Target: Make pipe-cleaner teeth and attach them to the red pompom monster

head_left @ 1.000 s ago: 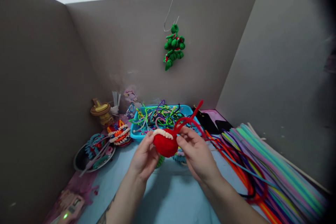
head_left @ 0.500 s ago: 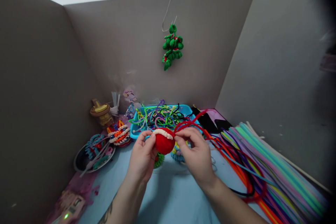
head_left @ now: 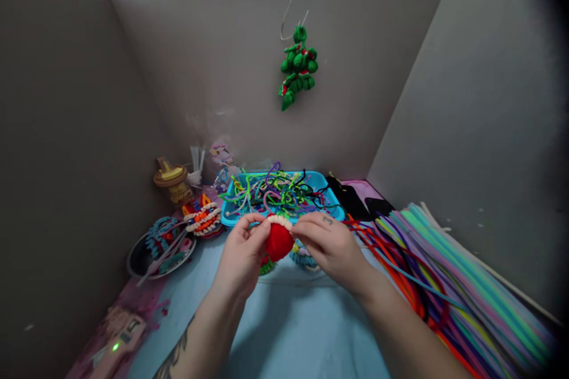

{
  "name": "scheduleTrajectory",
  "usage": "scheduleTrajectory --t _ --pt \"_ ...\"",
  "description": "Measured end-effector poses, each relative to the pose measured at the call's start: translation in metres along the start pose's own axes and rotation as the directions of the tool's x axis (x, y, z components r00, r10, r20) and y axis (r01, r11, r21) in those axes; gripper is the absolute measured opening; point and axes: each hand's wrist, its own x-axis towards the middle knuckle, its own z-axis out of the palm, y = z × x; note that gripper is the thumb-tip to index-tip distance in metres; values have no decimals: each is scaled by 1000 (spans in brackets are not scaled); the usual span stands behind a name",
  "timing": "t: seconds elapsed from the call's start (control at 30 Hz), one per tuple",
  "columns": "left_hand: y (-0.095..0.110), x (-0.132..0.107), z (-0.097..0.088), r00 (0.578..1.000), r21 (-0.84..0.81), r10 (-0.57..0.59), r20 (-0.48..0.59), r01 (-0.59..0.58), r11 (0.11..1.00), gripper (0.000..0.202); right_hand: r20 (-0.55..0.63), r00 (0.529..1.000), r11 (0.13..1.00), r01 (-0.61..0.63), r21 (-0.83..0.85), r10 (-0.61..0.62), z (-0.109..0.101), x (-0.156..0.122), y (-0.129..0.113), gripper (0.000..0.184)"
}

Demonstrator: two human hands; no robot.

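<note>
Above the blue table top (head_left: 293,331) I hold a small red pipe-cleaner ball with a cream-white rim (head_left: 278,238). My left hand (head_left: 242,257) pinches its left side, fingers closed on it. My right hand (head_left: 331,246) is closed over its right side. The red strand that leads off the ball is mostly hidden behind that hand. Just under the ball lie two small pieces, a green one (head_left: 267,266) and a light-blue one (head_left: 303,259).
A blue tray (head_left: 331,207) of tangled pipe cleaners stands behind my hands. Long straight pipe cleaners (head_left: 462,284) fill the right side. At left are a round dish of pieces (head_left: 157,249), an orange-white piece (head_left: 202,220) and a wooden spool (head_left: 170,177). A green figure (head_left: 297,66) hangs on the grey partition.
The red strand that stood up above my right hand has come down and is now out of sight behind it. Both hands and the ball have shifted slightly away from me.
</note>
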Motion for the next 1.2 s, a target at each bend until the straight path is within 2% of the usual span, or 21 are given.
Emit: scheduleTrajectory --t 0.2,0.43,0.6,0.73,0.83,0.97,1.07,1.2 --pt "-2 1 -1 999 -64 -49 8 50 997 33 11 1000 1000 18 -2 -18 2 0 2 26" --pt "-1 1 0 994 -110 -105 -39 100 989 39 -8 1000 1000 1 25 -1 3 0 4 26" --pt "0 2 1 989 -145 -131 -68 120 982 36 25 999 998 30 50 -31 -1 2 5 23" --pt "1 4 1 984 -152 -162 -77 149 977 26 80 996 995 24 97 -32 -5 4 5 24" --pt "1 5 0 981 -154 -185 -62 173 973 20 99 995 995 15 99 -25 -6 4 7 28" --pt "-2 5 -1 976 -152 -214 -33 206 967 18 94 993 996 65 67 -71 -3 3 9 33" --pt "-5 4 -1 982 -146 -187 -12 184 972 18 93 992 994 77 75 -84 -2 3 7 37" --pt "-5 4 -1 988 -132 -155 18 156 979 20 106 994 995 31 100 -42 -3 4 3 39"
